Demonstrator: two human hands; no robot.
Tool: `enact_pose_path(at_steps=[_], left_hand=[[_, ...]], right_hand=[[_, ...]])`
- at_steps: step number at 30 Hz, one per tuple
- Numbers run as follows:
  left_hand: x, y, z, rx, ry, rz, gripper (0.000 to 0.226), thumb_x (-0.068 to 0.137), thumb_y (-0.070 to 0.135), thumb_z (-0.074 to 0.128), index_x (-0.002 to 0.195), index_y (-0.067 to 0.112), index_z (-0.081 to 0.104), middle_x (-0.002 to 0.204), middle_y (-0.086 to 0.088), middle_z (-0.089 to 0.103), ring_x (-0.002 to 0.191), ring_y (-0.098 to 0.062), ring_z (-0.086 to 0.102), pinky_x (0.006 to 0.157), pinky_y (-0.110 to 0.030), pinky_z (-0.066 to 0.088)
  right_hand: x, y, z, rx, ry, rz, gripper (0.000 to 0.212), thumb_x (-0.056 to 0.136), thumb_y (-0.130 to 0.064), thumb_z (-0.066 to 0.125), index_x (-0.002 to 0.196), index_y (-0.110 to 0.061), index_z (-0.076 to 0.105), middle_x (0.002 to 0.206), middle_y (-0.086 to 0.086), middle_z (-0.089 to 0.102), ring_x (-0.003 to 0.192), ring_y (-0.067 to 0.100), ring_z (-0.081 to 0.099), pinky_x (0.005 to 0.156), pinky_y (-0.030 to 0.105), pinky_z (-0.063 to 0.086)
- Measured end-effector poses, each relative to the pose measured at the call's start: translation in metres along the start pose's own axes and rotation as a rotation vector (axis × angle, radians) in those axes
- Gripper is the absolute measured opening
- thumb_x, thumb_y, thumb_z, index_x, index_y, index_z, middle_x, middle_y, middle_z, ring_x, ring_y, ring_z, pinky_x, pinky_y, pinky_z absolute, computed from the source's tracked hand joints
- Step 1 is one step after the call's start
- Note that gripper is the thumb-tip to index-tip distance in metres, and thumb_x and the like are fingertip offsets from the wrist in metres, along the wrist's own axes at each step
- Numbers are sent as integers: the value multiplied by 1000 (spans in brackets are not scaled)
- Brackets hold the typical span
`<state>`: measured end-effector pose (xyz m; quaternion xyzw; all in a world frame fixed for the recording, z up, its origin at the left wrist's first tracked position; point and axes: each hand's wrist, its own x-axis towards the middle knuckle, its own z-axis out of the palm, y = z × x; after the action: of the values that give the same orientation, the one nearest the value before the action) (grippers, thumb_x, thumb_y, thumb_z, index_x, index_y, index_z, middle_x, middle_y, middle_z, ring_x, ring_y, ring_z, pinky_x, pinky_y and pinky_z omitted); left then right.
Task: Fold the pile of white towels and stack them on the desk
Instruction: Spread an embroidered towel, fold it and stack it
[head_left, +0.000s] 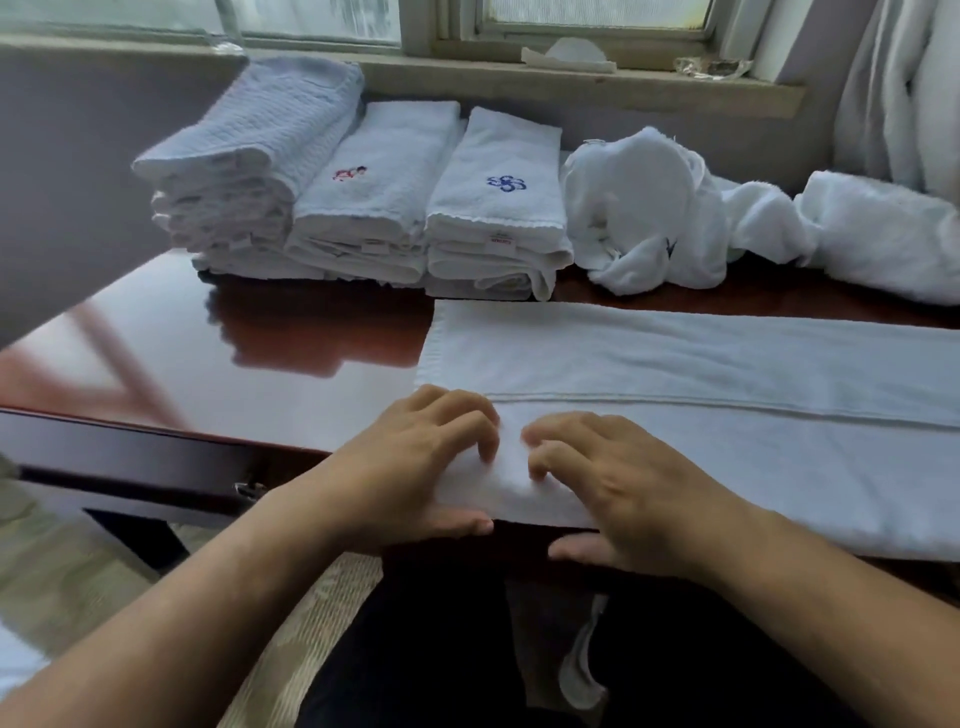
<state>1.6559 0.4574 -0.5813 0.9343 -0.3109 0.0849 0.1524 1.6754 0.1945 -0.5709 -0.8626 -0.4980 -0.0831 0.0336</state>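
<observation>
A long white towel (701, 405) lies flat across the dark red desk (218, 374), folded lengthwise, its near edge hanging at the desk's front. My left hand (415, 467) and my right hand (618, 493) pinch the towel's near left corner side by side, fingers on top and thumbs under the edge. Three stacks of folded towels stand at the back: a ribbed stack (244, 171), one with a red emblem (374, 192) and one with a blue emblem (498, 208). A crumpled pile of white towels (727, 223) lies to their right.
A window sill (571, 78) with a white tissue runs behind the desk, and a white curtain (898, 88) hangs at the right. The desk's front has a drawer with a metal pull (249, 489). Patterned carpet shows below on the left.
</observation>
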Motion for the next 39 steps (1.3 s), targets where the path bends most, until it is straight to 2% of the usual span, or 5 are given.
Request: enact_pose_path(at_steps=[5,13,19,26,39], left_hand=[[7,6,-8,-93,44,-60,19,88,43,71,98,30,61,125,16,58,115,-9,48,99,-23,40],[50,7,-27,-245,26,-375,11,104,42,44,100,36,52,83,13,60,79,-7,57,60,-21,35],[74,-14,-35,-201,-236,-310,73,69,67,75,122,46,31,103,16,57,87,-3,56,67,-16,40],[95,-48,-30,-266,82,-299,4,94,34,62,91,32,60,88,9,59,82,-8,57,77,-33,47],[127,-62,-16,336,62,-610,26,99,42,41,104,28,63,104,6,61,103,-21,57,80,-37,41]], right_hand=[[-1,4,-11,-104,157,-46,23,85,-32,76,88,-11,66,99,5,71,85,27,68,66,39,55],[21,32,-31,213,124,455,36,96,-63,37,100,-31,52,73,-11,58,68,9,55,61,33,42],[35,75,-36,177,27,372,44,84,-56,71,118,-34,53,86,-21,53,78,5,55,70,27,42],[64,118,-29,298,-68,395,37,101,-39,53,66,-34,45,62,-9,51,60,6,48,59,28,33],[96,144,-12,146,-68,541,47,83,-74,58,74,-28,54,69,-10,58,64,5,54,54,31,38]])
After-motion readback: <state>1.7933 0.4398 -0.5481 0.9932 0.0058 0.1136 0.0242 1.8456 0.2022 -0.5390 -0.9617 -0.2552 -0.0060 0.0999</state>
